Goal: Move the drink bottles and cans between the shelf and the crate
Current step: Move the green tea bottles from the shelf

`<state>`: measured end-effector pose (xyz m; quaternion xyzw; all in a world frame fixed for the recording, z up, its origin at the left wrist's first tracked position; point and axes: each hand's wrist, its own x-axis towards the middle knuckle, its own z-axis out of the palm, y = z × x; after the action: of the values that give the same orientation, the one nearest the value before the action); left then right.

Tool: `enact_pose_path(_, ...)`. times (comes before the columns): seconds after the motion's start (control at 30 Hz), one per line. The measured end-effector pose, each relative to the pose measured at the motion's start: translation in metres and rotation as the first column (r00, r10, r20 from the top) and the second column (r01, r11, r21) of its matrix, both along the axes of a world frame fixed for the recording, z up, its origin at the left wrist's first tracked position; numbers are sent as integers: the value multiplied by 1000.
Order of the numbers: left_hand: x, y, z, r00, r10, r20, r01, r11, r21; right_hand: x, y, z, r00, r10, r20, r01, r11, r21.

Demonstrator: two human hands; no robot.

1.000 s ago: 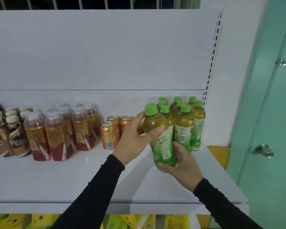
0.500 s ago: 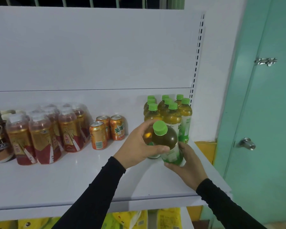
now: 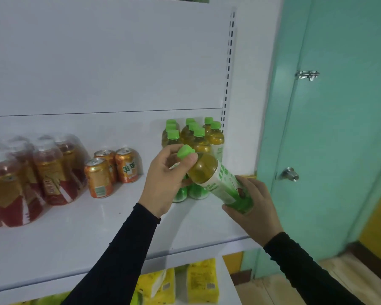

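A white back panel (image 3: 108, 58) rises behind the white shelf (image 3: 64, 243), with a slotted metal upright (image 3: 228, 62) running down its right edge. Right of that stands a strip of white wall (image 3: 253, 84), then a pale green door (image 3: 343, 128) with a silver slide bolt (image 3: 308, 74) high up and a round metal knob (image 3: 290, 174) lower down. At the bottom right, wooden floor (image 3: 339, 280) meets a yellow wall (image 3: 378, 221) with a dark skirting. The light is soft and even.
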<state>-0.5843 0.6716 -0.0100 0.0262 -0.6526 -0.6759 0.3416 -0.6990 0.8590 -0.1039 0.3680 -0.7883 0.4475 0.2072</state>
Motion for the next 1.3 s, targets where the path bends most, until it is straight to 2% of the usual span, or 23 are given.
enact_pose_path(0.17,-15,33,-6,991,-135,2,134,989,-68,25,49,-3,995,-102,-13,102,995,22)
enact_pose_path(0.3,-31,69,-14,960,-277,52,282,942,-183,59,105,-10,952,-293,-94,300,951,78)
enact_pose_path(0.4,-38,103,-24,924,-375,75,383,899,-213,87,148,-13,900,-427,-92,435,894,104)
enact_pose_path(0.53,-44,162,-44,860,-495,125,509,808,-297,128,211,-28,776,-609,-164,631,745,217)
enact_pose_path(0.7,-49,249,-80,778,-590,215,623,680,-387,170,297,-53,627,-749,-215,771,556,312)
enact_pose_path(0.97,-46,399,-132,668,-658,349,732,496,-467,211,430,-90,487,-864,-126,813,395,428)
enact_pose_path(1.1,-53,457,-155,633,-650,421,766,445,-464,220,480,-113,444,-894,-63,797,361,484)
enact_pose_path(1.3,-83,529,-195,570,-584,577,813,301,-499,213,532,-156,361,-929,83,763,346,547)
